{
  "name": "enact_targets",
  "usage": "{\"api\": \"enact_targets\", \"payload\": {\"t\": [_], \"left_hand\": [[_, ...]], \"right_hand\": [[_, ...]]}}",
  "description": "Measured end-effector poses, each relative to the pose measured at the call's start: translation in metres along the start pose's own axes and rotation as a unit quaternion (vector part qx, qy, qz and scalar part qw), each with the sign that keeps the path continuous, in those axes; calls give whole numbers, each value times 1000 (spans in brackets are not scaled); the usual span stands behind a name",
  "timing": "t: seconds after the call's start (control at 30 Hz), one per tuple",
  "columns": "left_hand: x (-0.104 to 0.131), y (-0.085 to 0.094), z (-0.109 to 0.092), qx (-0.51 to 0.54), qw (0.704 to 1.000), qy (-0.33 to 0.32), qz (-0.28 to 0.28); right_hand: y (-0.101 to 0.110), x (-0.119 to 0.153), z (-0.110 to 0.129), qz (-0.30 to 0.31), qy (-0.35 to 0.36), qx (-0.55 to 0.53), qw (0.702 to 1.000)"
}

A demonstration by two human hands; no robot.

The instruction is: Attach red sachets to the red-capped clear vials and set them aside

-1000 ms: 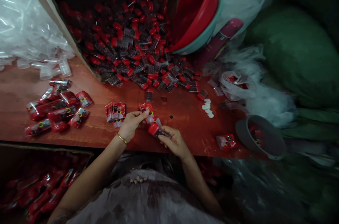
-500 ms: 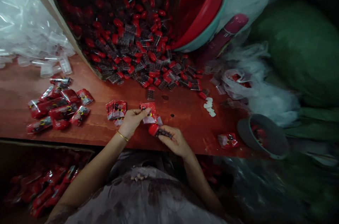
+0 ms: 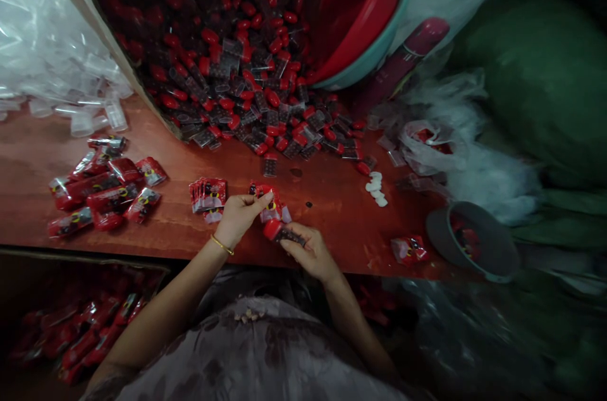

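Between its thumb and fingers, my left hand (image 3: 239,219) pinches a red printed packet (image 3: 269,198) over the reddish tabletop. My right hand (image 3: 310,251) grips a small clear tube with a red cap (image 3: 284,232), its dark contents showing; the cap points left and touches or nearly touches the packet's lower edge. A fanned stack of red packets (image 3: 208,194) lies just left of my left hand. Farther left is a pile of wrapped red tubes (image 3: 111,192). Behind my hands, many red-capped tubes (image 3: 265,97) spill out of a carton (image 3: 92,21).
Clear plastic cups (image 3: 95,97) lie at the back left. Red and teal basins (image 3: 367,21) lean beside a maroon bottle (image 3: 403,59). At right are white pieces (image 3: 376,189), a red packet (image 3: 408,250), a grey bowl (image 3: 493,249) and plastic bags (image 3: 497,179). Below the left edge sits a box of wrapped items (image 3: 90,325).
The capped tube in my right hand has shifted slightly left and up, closer to the packet. The packet in my left hand has tilted and moved a little right.
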State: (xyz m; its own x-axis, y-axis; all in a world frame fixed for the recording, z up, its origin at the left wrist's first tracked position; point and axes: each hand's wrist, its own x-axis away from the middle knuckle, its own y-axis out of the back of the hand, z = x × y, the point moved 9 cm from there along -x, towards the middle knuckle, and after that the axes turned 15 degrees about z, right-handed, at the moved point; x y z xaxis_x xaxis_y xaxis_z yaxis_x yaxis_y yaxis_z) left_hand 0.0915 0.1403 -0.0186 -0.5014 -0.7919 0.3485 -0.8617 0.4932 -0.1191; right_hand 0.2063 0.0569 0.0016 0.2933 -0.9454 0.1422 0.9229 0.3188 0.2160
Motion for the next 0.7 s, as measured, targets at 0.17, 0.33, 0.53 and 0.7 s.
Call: {"api": "enact_targets", "payload": {"t": [0.17,0.33,0.53,0.7], "left_hand": [[1,1,-6,-63,998,-25,5],[3,-1,-7,-78,996,-51,1],[4,0,4,-54,997,-58,-19],[3,-3,13,-22,999,-43,-4]], "right_hand": [[4,2,-7,-23,-13,-7,1000],[6,5,-6,-32,-7,-2,999],[5,4,0,-59,-5,67,996],[4,4,-1,-67,6,48,997]]}}
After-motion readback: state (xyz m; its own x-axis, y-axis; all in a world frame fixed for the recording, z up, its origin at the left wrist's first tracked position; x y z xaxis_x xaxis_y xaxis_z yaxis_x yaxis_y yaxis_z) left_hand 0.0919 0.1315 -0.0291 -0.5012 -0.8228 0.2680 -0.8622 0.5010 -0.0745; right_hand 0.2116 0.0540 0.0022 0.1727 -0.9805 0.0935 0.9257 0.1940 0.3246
